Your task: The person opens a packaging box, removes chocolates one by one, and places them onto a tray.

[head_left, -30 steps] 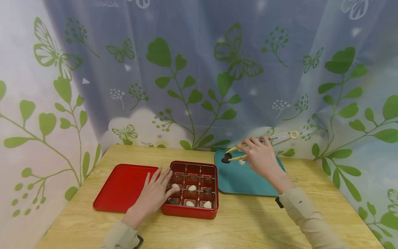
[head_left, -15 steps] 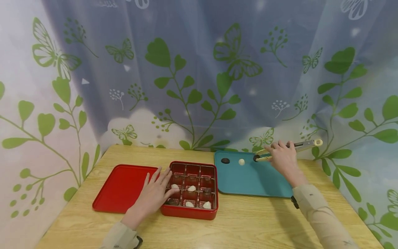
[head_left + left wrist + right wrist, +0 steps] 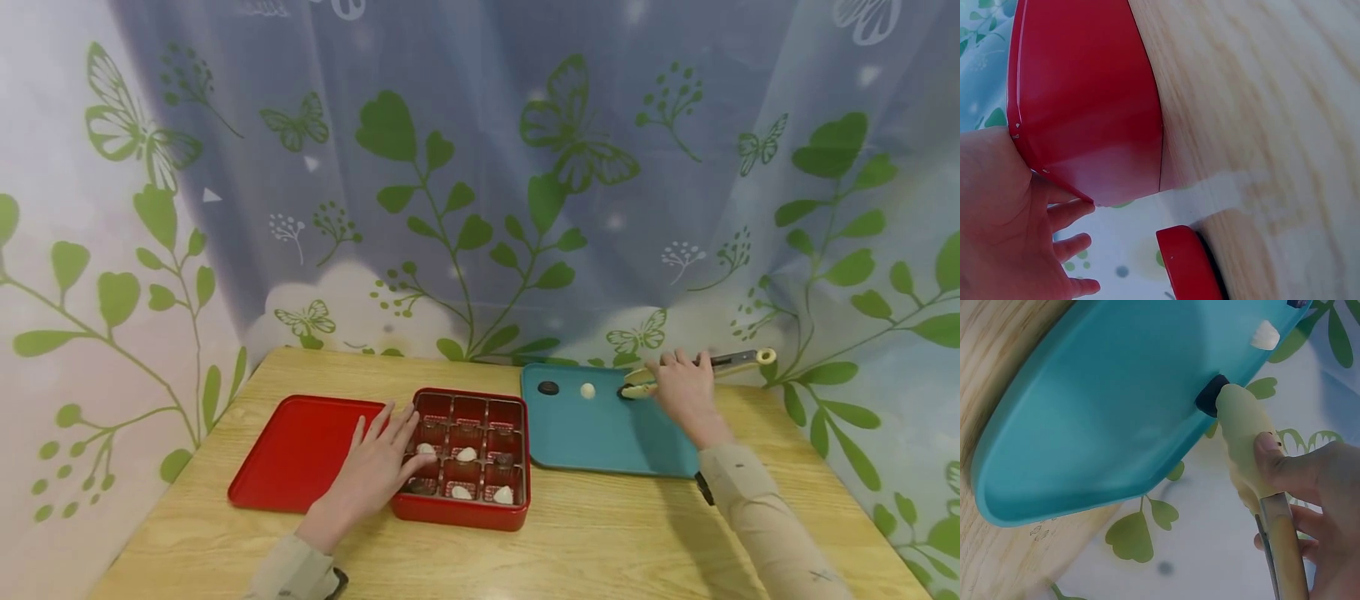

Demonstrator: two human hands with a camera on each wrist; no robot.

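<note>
Gripping tongs point(image 3: 1244, 428), your right hand point(image 3: 686, 390) has them at the rightmost dark piece point(image 3: 1210, 395), far side of tray point(image 3: 581, 432), right of box point(image 3: 459, 512); your left hand point(image 3: 375, 464) lies spread, holding nothing, on box's left rim.

The left arm point(image 3: 288, 569) enters at the bottom of the head view and slants forward to the right; the right arm point(image 3: 765, 525) slants forward to the left, reaching farther out. Both wear light sleeves, with a dark band point(image 3: 705, 488) at the right wrist and another at the left. The left hand point(image 3: 371, 468) lies back upward, fingers point(image 3: 1072, 214) spread and thumb point(image 3: 415, 468) held out sideways; the left wrist view shows its palm. The right hand point(image 3: 684, 392) is set in a grip, right thumb point(image 3: 1282, 461) along one side, right fingers point(image 3: 1310, 520) bent opposite. The hands are well apart.
</note>
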